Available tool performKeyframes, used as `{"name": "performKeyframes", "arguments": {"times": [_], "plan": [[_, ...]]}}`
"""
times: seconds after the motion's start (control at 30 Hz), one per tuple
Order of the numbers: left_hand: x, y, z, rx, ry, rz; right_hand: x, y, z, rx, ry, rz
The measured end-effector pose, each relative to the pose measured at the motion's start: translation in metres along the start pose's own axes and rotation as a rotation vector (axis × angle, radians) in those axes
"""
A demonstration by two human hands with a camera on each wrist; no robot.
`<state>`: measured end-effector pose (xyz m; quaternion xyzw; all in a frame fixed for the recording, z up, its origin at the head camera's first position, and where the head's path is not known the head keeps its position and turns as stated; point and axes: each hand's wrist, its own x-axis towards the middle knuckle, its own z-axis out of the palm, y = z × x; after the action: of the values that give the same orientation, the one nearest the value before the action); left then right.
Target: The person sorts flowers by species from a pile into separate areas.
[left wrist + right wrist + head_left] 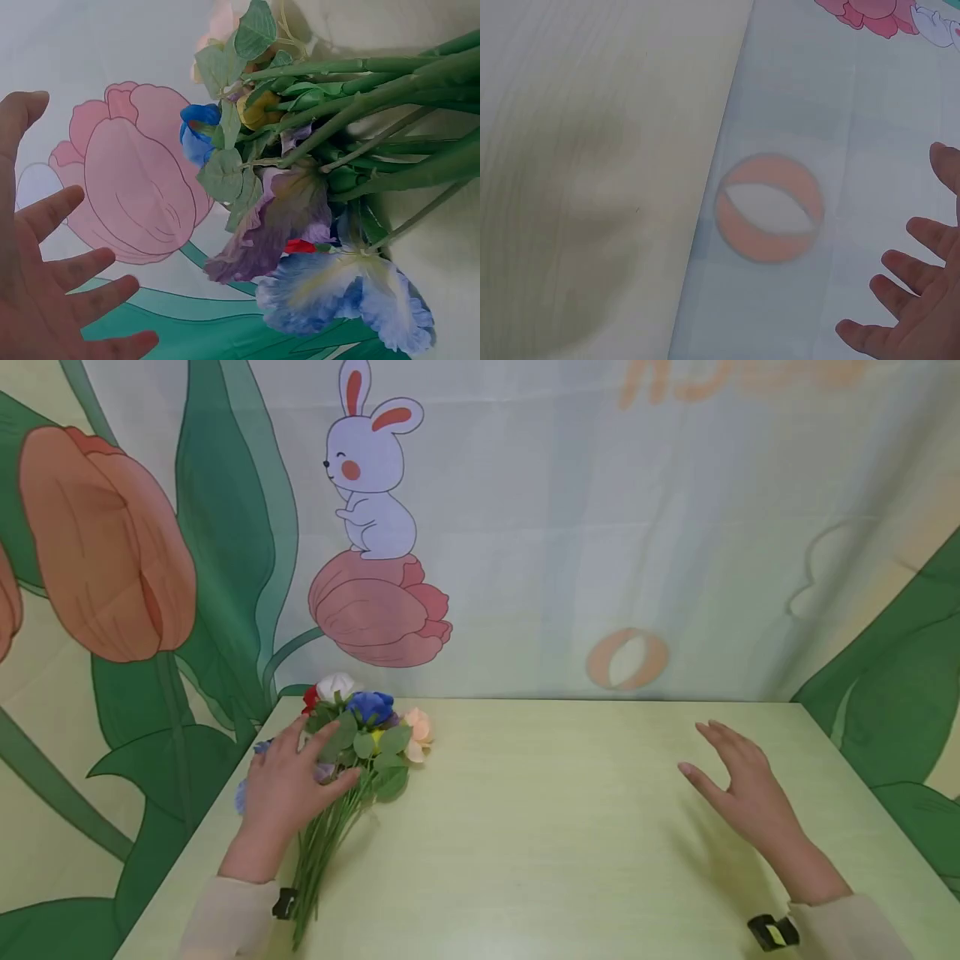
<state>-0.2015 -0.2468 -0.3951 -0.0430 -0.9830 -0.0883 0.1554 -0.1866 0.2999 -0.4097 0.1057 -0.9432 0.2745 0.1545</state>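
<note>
A bunch of artificial flowers point(371, 743) lies on the left of the table, its green stems point(322, 852) pointing toward the front. Its blooms are red, white, blue, peach, yellow and purple. My left hand point(288, 785) hovers over the left side of the bunch, fingers spread and holding nothing. In the left wrist view, a purple bloom point(277, 217) and a pale blue bloom point(345, 296) show beside the left hand point(60, 277), apart from its fingers. My right hand point(742, 793) is raised above the table's right side, fingers extended, with nothing in it.
The pale wooden table point(540, 827) reaches back to a printed curtain point(525, 527) with a rabbit and tulips on it. A black strap point(772, 932) is on the right wrist, and another black piece point(285, 903) is at the left wrist.
</note>
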Motion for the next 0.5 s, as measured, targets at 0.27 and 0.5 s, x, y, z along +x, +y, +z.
{"name": "performKeyframes", "arguments": {"times": [0.27, 0.5], "plan": [[-0.007, -0.009, 0.005, -0.062, -0.008, -0.004, -0.006, -0.004, 0.004, 0.051, -0.010, 0.007], [-0.012, -0.007, 0.007, -0.093, -0.079, -0.042, -0.014, -0.006, 0.011, 0.090, -0.042, 0.062]]}}
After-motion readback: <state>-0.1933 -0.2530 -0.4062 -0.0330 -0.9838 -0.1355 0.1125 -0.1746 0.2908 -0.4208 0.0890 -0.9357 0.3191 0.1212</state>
